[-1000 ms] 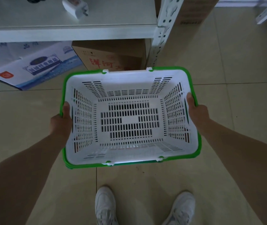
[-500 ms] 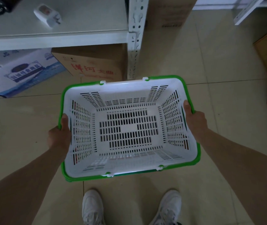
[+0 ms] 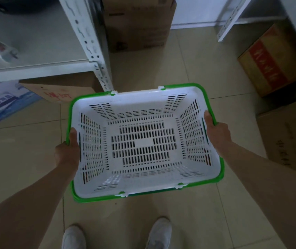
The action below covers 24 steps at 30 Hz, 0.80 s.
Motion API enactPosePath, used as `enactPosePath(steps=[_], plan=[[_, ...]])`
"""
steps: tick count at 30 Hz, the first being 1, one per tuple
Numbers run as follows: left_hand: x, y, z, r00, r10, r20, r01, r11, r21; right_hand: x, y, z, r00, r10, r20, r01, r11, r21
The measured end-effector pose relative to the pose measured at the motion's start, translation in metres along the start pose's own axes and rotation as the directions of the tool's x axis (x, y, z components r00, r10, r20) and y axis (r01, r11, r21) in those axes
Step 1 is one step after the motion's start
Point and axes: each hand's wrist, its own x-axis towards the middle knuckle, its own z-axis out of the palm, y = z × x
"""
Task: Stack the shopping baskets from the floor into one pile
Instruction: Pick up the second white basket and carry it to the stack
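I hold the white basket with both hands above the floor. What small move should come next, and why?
Probably keep carrying it and turn to look for the pile. The left hand and right hand grip the short sides of the basket, which is empty and level, but no other basket shows on the floor here, only boxes.

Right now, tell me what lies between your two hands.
Only the white basket: left hand and right hand grip its opposite short sides, in the head view.
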Motion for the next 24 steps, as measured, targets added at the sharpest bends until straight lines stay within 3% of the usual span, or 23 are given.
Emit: enactPosePath(steps=[15, 24], plan=[[-0.059, 0.162, 0.061, 0.996, 0.074, 0.05, -0.071, 0.995, -0.071, 0.064, 0.01, -0.146, 0.989, 0.086, -0.122, -0.076, 0.994, 0.083], [-0.041, 0.241, 0.095, 0.997, 0.075, 0.014, -0.073, 0.992, -0.107, 0.131, -0.026, -0.177, 0.989, 0.065, -0.131, -0.045, 0.988, 0.144]])
